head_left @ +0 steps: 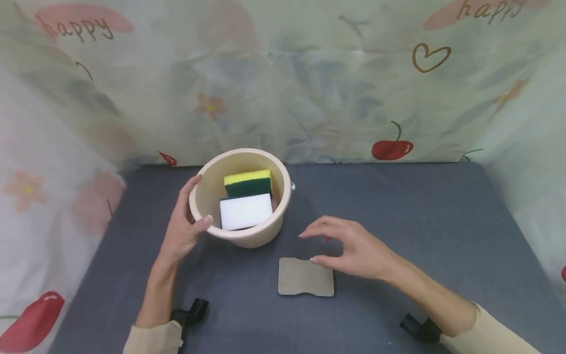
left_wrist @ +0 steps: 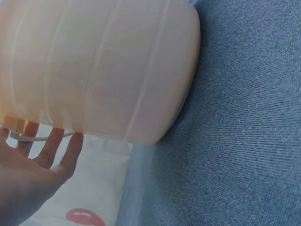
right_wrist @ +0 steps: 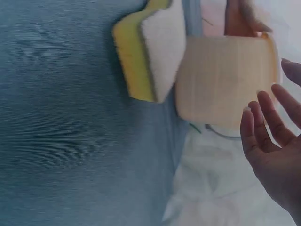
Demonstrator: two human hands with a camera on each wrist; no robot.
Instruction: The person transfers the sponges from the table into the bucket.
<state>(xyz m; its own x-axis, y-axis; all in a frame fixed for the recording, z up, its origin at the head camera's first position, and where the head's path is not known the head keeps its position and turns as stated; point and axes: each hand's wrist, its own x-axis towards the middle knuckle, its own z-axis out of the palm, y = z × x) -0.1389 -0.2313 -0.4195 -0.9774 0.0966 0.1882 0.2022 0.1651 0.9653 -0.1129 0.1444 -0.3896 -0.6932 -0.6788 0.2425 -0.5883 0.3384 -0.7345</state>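
Note:
A cream plastic bucket stands on the dark cloth, tipped slightly in the head view. My left hand grips its left side, thumb over the rim and fingers against the outer wall. Inside lie a yellow and dark green sponge and a white-faced sponge. My right hand hovers right of the bucket with fingers bent loosely apart, holding nothing. Below its thumb lies a notched sponge with a beige-grey face; the right wrist view shows its yellow foam.
Dark grey-blue cloth covers the tabletop. A printed curtain hangs behind and along both sides. The bucket's thin handle hangs by its outer wall. Black mounts are at both wrists.

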